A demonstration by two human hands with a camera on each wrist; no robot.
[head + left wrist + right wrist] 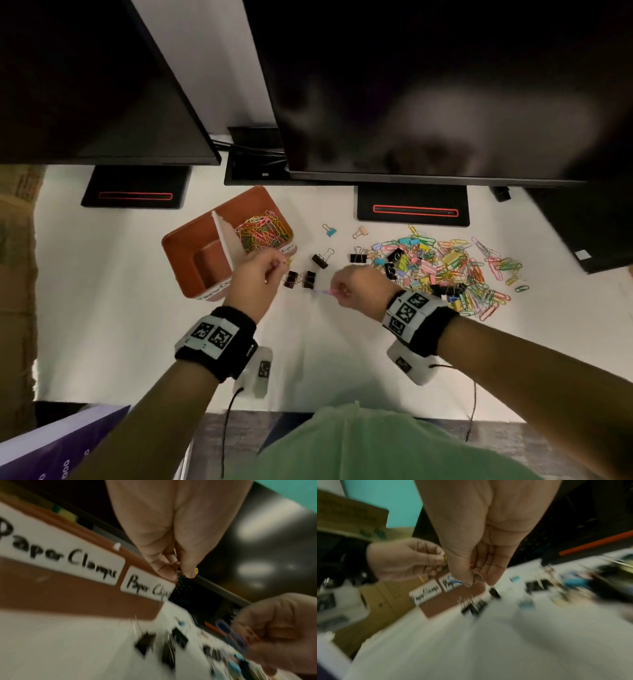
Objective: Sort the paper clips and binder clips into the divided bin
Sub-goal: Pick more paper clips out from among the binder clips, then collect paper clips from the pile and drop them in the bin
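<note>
Both hands hover curled: left hand (258, 274) pinches a yellow clip (196, 570), right hand (356, 286) a blue paper clip (229, 632).

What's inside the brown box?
The brown box has two parts. The right part holds a heap of coloured paper clips. The left part looks bare, though the left hand covers its near corner.
</note>
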